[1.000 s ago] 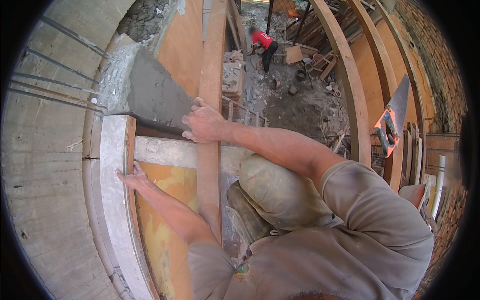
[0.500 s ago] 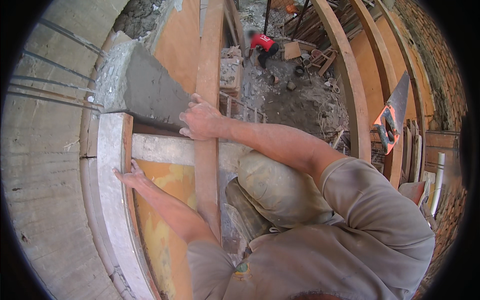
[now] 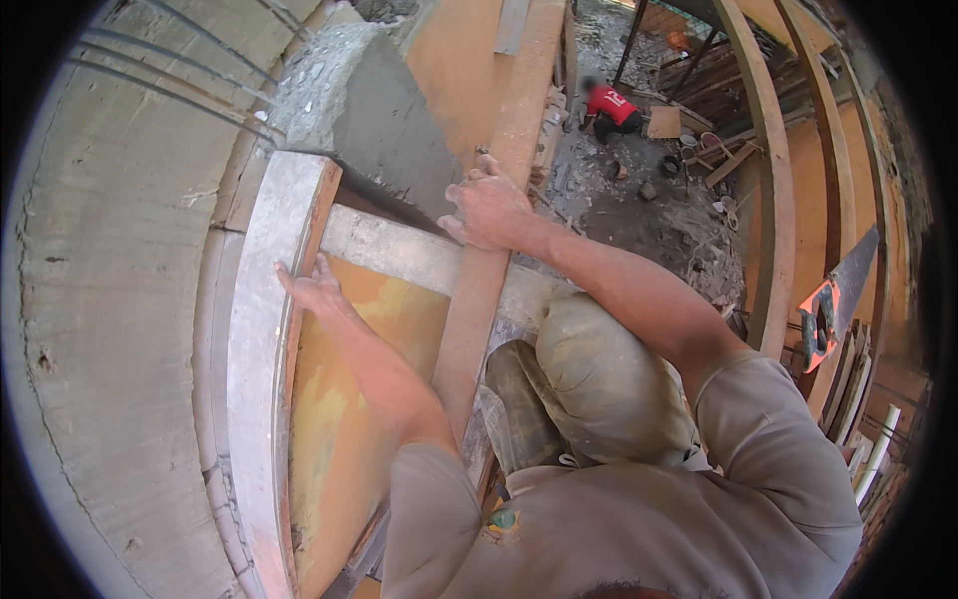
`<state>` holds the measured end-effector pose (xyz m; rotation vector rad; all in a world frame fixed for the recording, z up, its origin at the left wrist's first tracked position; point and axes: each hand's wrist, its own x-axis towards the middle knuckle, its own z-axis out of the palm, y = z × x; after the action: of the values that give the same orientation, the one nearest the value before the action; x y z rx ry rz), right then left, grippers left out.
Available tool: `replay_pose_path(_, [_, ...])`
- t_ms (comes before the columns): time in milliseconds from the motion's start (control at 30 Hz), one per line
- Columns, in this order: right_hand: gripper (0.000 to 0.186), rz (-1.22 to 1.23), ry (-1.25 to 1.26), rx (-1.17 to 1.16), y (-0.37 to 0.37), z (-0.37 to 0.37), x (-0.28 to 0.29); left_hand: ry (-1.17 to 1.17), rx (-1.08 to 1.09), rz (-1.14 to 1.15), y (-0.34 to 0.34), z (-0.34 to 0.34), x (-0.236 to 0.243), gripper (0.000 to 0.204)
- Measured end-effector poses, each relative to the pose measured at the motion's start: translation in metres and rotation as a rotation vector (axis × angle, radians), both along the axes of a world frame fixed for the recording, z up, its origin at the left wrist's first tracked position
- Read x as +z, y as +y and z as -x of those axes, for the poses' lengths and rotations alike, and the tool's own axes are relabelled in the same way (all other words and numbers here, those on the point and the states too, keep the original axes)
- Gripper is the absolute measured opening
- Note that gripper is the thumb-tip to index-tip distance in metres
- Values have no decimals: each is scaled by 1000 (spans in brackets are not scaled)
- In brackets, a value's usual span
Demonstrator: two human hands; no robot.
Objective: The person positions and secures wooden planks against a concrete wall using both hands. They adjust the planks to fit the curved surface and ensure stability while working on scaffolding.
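Observation:
My left hand (image 3: 314,287) is closed over the inner edge of a whitish, cement-stained plank (image 3: 261,280), with a finger on its top face and the thumb along its side. My right hand (image 3: 489,212) grips a long brown wooden beam (image 3: 479,309), its fingers bent over the beam's left side. A tiny dark thing shows at its fingertips, too small to name. Just left of that hand is a grey block of concrete (image 3: 384,125) with a rough end. Below it a pale crosspiece (image 3: 389,248) runs from the plank towards the beam, over a yellow-stained panel (image 3: 364,349).
Rebar (image 3: 180,85) sticks out from the concrete wall (image 3: 120,270) on the left. A handsaw (image 3: 838,295) with an orange-and-black handle hangs at the right beside curved-looking timbers (image 3: 768,180). Far below, a person in a red shirt (image 3: 611,105) bends over rubble-strewn ground.
The whole view has swung, so the scene lies farther right in it. Both hands stay on the same plank and beam. The tiny dark thing at my right fingertips now shows.

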<state>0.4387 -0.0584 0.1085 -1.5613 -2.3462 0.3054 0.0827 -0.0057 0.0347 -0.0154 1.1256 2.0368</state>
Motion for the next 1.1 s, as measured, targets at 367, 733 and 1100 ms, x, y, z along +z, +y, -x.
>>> replay_pose_path(367, [39,111,38,9,-1,-10,4,-7,7,-2,-14,-40,30,82])
replay_pose_path(733, [40,92,36,19,-2,-8,5,-9,40,13,-13,-39,32,80])
replay_pose_path(1100, [39,43,49,29,-2,-10,-1,-28,17,4,-11,-35,29,75])
